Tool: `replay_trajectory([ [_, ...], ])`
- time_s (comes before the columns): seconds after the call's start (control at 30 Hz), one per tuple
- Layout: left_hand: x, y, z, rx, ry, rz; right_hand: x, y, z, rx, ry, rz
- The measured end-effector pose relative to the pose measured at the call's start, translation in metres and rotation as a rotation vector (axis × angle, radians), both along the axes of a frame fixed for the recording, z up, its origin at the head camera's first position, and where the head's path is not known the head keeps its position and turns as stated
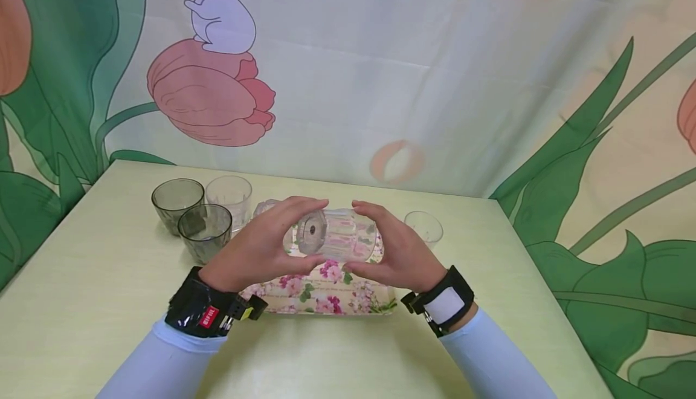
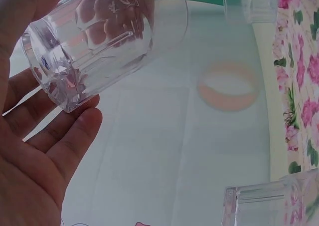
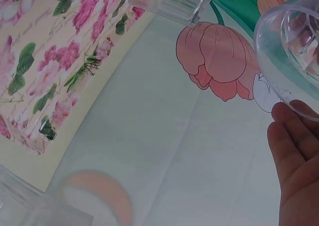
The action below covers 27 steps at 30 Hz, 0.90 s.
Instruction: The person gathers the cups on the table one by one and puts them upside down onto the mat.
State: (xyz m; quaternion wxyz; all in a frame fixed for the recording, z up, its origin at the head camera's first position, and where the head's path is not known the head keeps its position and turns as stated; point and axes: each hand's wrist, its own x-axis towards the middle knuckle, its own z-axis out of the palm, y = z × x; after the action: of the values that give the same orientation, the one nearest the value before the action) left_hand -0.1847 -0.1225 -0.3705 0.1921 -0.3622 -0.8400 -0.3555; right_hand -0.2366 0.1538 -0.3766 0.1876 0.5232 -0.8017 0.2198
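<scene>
The clear, fluted, glass-like tumbler (image 1: 345, 234), sideways between the left hand (image 1: 266, 243) gripping its base end and the right hand (image 1: 403, 251) gripping its rim end, looks stiff, slippery and breakable, best held round its base.

You have one clear, see-through glass (image 1: 350, 236) lying sideways in the air above the floral tray (image 1: 326, 303). Its ridged body runs roughly level over the tray, with a plain, smooth band at the mouth. Your left grip (image 1: 266, 243) holds the thick base, which bears a small dark central mark; your right grip (image 1: 401, 248) holds the rim end.
</scene>
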Motion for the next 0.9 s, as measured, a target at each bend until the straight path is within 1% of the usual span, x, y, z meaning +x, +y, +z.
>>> replay_trajectory([
  [0.2, 0.001, 0.002, 0.000, 0.013, 0.039, -0.027, 0.000, -0.002, -0.001, 0.032, 0.000, -0.027],
  [0.33, 0.002, 0.002, 0.000, 0.010, 0.046, -0.022, 0.002, -0.003, -0.001, 0.045, -0.004, -0.042],
  [0.5, 0.003, 0.003, 0.001, 0.004, 0.043, -0.007, 0.003, -0.005, -0.001, 0.042, -0.003, -0.049],
  [0.73, 0.004, 0.003, 0.002, -0.005, 0.023, 0.014, 0.004, -0.008, -0.002, 0.021, 0.029, -0.043],
  [0.9, 0.005, 0.005, 0.002, 0.005, -0.006, 0.030, 0.004, -0.010, -0.005, 0.026, -0.003, -0.046],
])
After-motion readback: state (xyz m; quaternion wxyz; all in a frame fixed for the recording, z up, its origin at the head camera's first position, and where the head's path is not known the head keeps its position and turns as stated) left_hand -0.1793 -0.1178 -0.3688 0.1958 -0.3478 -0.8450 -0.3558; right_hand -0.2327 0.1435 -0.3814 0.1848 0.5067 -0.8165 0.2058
